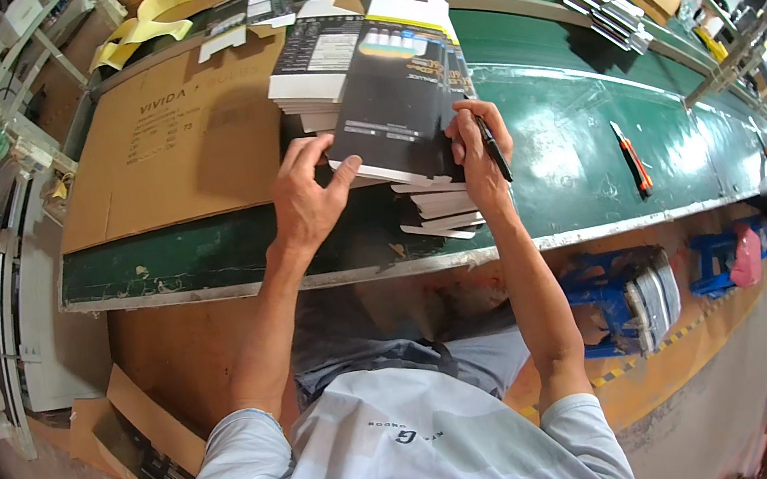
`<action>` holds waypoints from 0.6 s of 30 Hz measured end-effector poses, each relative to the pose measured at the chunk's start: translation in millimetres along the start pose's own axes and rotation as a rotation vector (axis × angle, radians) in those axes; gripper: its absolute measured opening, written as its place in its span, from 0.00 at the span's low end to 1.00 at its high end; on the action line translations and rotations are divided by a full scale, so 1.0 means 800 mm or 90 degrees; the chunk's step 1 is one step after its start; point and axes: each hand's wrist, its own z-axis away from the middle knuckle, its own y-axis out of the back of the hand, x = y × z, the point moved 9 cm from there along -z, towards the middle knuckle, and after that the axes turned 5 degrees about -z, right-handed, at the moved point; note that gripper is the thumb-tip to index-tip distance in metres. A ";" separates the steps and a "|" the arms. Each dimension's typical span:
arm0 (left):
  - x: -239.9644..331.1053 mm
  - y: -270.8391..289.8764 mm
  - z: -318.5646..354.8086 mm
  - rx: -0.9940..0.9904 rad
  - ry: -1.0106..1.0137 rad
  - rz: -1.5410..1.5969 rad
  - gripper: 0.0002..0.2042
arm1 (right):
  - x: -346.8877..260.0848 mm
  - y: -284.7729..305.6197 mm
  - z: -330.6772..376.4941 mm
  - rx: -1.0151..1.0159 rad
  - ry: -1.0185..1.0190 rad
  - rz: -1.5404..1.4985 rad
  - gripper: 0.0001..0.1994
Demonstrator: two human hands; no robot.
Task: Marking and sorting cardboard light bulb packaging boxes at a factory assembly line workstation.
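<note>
Green and long, the surface (591,144) carries a brown cardboard sheet (175,142) and stacks of flat printed cartons. The left hand (304,200) lies half open, fingers spread, thumb pressing the near edge of the dark flat carton (400,95) on top of the stack (439,205). The right hand (475,151) is curled around a black pen (493,148) while steadying the carton's right edge. Holding both edges square seems wise. An orange cutter (634,159) lies well apart.
</note>
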 end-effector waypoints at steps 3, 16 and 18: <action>0.000 0.005 0.002 0.017 -0.032 -0.044 0.22 | -0.003 -0.001 0.002 0.006 0.008 0.024 0.07; 0.000 0.019 -0.007 0.062 -0.084 -0.109 0.15 | -0.003 0.003 0.000 0.034 0.110 0.046 0.06; 0.001 0.019 -0.007 0.067 -0.091 -0.092 0.14 | -0.005 -0.001 0.003 0.031 0.091 0.100 0.05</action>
